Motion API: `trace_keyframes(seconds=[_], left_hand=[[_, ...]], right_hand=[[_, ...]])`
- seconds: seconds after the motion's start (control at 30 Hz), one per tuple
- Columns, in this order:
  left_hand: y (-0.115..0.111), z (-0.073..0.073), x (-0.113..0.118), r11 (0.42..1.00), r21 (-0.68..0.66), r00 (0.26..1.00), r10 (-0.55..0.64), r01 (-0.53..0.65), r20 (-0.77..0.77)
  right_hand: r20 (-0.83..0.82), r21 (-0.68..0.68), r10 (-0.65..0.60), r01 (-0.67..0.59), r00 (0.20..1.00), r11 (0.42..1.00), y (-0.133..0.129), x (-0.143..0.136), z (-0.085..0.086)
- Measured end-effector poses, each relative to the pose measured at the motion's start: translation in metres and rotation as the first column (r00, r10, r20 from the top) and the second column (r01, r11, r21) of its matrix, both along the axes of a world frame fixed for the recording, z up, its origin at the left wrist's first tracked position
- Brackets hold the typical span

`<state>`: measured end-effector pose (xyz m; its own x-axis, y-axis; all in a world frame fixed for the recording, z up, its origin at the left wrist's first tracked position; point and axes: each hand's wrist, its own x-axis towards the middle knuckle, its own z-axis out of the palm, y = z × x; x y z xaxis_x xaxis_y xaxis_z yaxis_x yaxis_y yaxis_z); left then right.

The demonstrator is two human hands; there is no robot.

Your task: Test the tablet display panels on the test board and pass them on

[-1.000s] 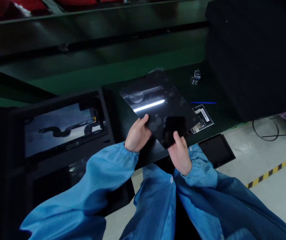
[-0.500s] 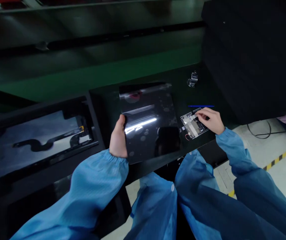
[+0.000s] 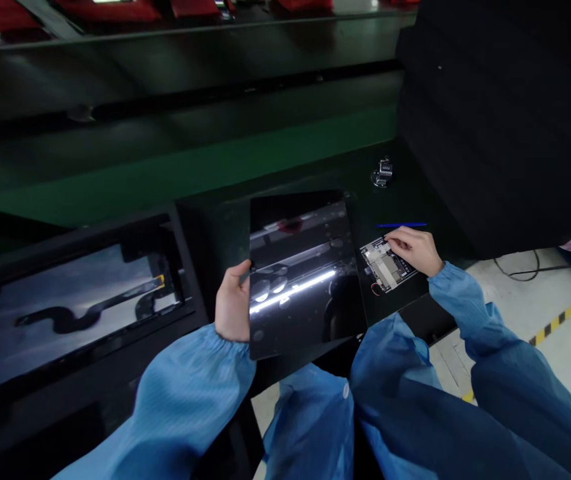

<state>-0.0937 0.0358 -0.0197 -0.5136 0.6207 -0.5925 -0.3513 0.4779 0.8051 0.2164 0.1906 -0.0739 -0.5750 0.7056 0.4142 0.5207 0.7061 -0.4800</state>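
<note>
My left hand (image 3: 234, 301) grips the left edge of a glossy black display panel (image 3: 305, 260), thumb on the near face and the other fingers hidden behind. The panel is tilted toward me, and a lamp's reflection runs across it. To its right lies a circuit board (image 3: 386, 267) with pale tape and a short red wire. My right hand (image 3: 415, 250) is at the board's upper right, thumb and fingertips pinched together. Whatever sits between them is too small to make out. A thin blue stick (image 3: 401, 225) lies just behind the board.
At left, a black foam tray (image 3: 192, 267) holds another panel (image 3: 80, 300) with a dark ribbon cable. A small shiny metal piece (image 3: 383, 172) sits toward the table's back. A large black block (image 3: 495, 133) stands at right. Yellow-black tape (image 3: 568, 312) marks the floor.
The display panel in my left hand now shows more upright and lower in view, with its reflection shifted. My right hand stays pinched at the board. The whole view has tipped slightly upward.
</note>
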Motion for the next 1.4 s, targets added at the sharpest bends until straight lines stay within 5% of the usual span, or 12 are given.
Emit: trace_keyframes(seconds=[0.13,0.23,0.33,0.5,0.7,0.9,1.17,1.4], left_hand=[[0.003,0.007,0.01,0.992,0.04,0.992,0.119,-0.117,-0.045],[0.005,0.015,0.02,0.994,0.084,0.986,0.056,-0.07,0.159],[0.004,0.019,0.025,0.998,0.055,0.917,0.009,-0.034,0.399],[0.001,0.016,0.027,0.991,0.131,0.885,-0.028,-0.038,0.465],[0.002,0.018,0.03,0.985,0.112,0.841,0.049,-0.129,0.539],[0.001,0.015,0.03,0.971,0.209,0.814,-0.03,-0.114,0.58],[0.004,0.022,0.034,0.962,0.16,0.783,0.077,-0.221,0.617],[0.001,0.01,0.035,0.947,0.26,0.817,0.007,-0.191,0.576]], right_hand=[[-0.12,0.032,-0.047,0.052,0.992,0.998,-0.002,0.001,0.004],[-0.245,0.076,-0.113,0.135,0.963,0.988,-0.018,-0.005,0.017],[-0.31,0.064,-0.052,0.076,0.949,0.995,-0.046,-0.019,0.035],[-0.174,0.148,0.132,-0.107,0.976,0.983,-0.078,-0.038,0.057],[-0.023,0.272,0.107,-0.097,0.994,0.957,-0.083,-0.058,0.051],[0.047,0.28,0.241,-0.244,0.969,0.928,-0.092,-0.071,0.055],[0.025,0.305,0.177,-0.176,0.984,0.936,-0.086,-0.042,0.051],[-0.155,0.281,-0.049,0.092,0.987,0.955,-0.017,-0.058,0.098]])
